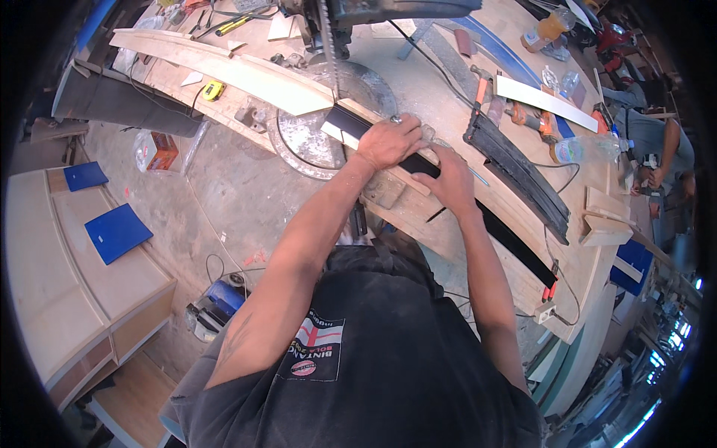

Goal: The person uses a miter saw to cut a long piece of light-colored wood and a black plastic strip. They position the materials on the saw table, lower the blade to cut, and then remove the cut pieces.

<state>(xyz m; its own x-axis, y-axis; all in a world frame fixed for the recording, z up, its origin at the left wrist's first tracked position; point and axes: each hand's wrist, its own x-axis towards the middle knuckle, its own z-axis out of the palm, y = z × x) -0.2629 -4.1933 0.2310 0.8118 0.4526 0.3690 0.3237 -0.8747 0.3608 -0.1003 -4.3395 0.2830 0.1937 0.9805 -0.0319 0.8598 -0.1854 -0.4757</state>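
A cluttered workbench [581,261] with loose gear around it.
Toward the workbench's left end lie a yellow tape measure [213,90] and a yellow-and-black marker [233,27]; near its far right corner is a bottle of orange liquid [549,31]. Along its right part sit a dark red roll [464,42], an orange-handled hammer [482,88], an orange power tool [530,119] and a clear plastic bottle [586,148] on its side. On the floor left of the workbench are an orange box [160,152] in clear plastic and a blue machine [222,299]. Farther left of the workbench, a curved wooden cabinet [67,276] bears two blue rectangular pieces [118,232]. Beyond its right edge is a person in a grey top [651,138].
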